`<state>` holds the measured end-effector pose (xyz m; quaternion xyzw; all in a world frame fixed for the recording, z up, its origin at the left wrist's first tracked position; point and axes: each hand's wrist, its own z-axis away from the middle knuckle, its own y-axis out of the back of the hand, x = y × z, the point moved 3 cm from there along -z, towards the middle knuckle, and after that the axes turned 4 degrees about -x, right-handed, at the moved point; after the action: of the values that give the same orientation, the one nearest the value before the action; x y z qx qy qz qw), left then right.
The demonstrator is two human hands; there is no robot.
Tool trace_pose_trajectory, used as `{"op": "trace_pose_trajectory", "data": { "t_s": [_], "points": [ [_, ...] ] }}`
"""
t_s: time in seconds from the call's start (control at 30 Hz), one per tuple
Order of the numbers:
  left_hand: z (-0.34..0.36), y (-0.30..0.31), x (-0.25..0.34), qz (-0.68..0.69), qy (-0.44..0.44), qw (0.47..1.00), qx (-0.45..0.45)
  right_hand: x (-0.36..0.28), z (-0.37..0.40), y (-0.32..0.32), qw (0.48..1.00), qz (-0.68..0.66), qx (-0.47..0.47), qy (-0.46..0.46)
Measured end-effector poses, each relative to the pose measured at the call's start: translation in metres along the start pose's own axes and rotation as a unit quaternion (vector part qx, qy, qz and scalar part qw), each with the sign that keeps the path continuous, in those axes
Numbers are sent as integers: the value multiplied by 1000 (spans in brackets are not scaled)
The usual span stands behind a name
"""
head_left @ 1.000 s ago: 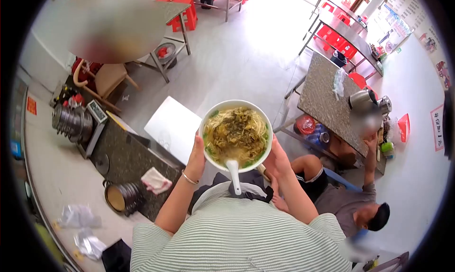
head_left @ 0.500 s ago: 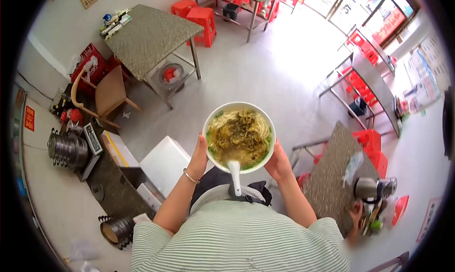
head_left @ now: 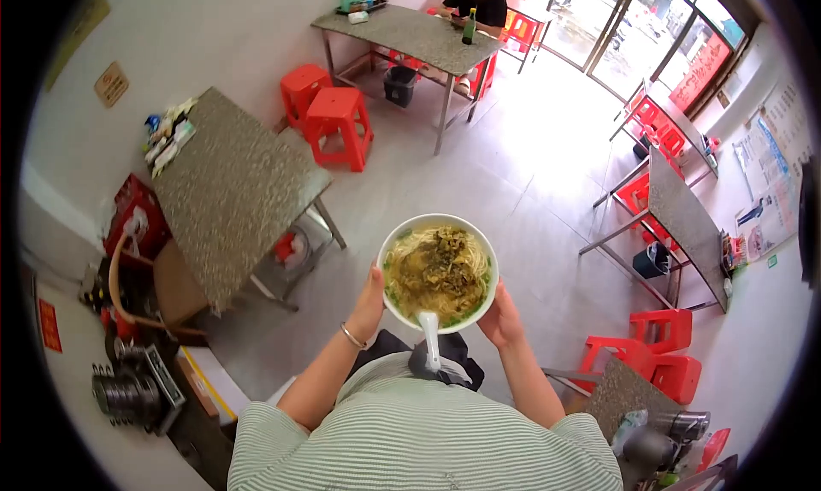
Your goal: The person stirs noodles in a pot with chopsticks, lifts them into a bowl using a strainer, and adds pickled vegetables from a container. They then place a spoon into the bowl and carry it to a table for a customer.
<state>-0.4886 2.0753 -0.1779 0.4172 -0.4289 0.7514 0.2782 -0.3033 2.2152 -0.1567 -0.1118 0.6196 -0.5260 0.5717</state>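
Between my two hands is a white bowl (head_left: 389,307) of noodle soup, held level in front of my body. Dark chopped greens (head_left: 440,264) lie over the pale noodles and broth. A white spoon (head_left: 430,341) rests in the bowl, its handle hanging over the near rim toward me. My left hand (head_left: 369,307), with a bangle at the wrist, grips the bowl's left side. On the opposite side my right hand (head_left: 502,318) is closed against the rim. The fingers under the bowl are hidden.
A stone-topped table (head_left: 239,183) stands at the left, with red stools (head_left: 340,123) beyond it. At a farther table (head_left: 402,33) sits a person in black (head_left: 487,3). More tables (head_left: 688,221) line the right wall. Glass doors (head_left: 633,29) are at the far end.
I have moved forward through the room with the bowl still in both hands. Nearby tables have slid back past me, and the seated person at the far table has come into view.
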Motion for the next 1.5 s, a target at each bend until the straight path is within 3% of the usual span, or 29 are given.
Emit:
{"op": "trace_pose_trajectory", "data": {
  "t_s": [0.1,0.27,0.67,1.13,1.5],
  "points": [
    [-107,12,18,-21,23,999,3,-39,-95,19,1000,-16,6,5],
    [-276,3,46,17,-17,1000,-8,-109,-250,88,1000,-13,-8,-4],
    [-647,-3,126,46,3,998,45,-291,-596,160,998,16,-15,-57],
    [-1048,93,222,15,5,999,30,-383,-998,220,999,-20,-20,-37],
    [-1313,217,218,6,-20,997,75,-409,-1277,254,999,1,-10,-44]
  ]
}}
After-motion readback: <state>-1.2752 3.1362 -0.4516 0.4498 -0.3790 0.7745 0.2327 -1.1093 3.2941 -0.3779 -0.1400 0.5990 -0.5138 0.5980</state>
